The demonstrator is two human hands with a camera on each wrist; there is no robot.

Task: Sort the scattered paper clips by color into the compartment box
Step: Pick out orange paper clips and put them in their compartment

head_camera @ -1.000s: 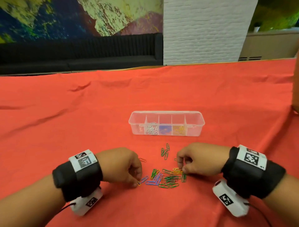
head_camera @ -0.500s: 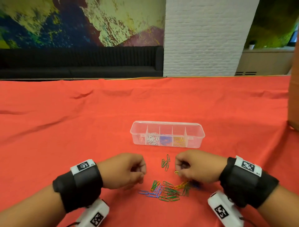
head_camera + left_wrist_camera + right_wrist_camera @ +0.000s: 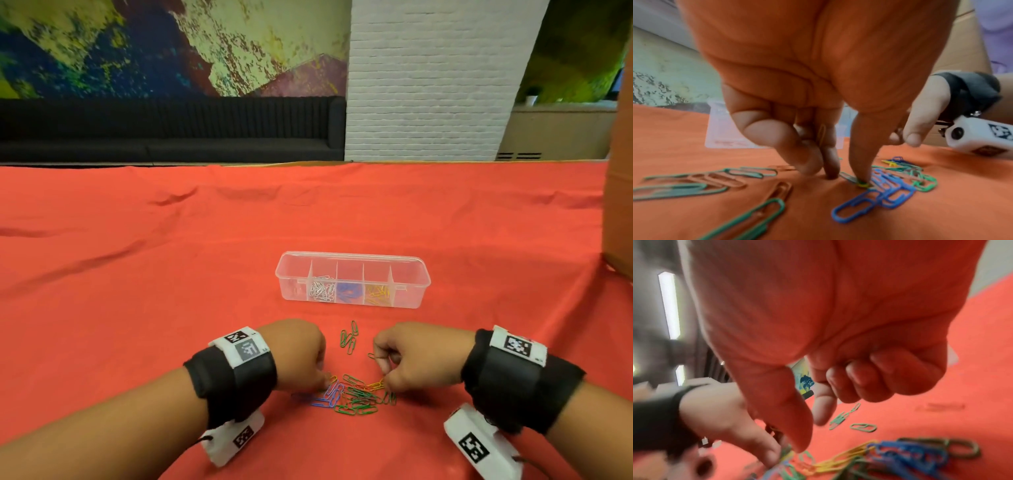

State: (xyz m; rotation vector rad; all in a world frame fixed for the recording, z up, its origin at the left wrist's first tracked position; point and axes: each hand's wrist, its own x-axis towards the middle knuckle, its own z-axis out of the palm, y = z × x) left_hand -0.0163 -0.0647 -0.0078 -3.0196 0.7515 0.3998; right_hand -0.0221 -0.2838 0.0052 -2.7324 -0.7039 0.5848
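At the clip pile (image 3: 356, 394), left hand (image 3: 294, 349) lower.

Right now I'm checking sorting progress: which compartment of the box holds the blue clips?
The middle compartment of the compartment box. White clips sit just left of it, yellow clips just right.
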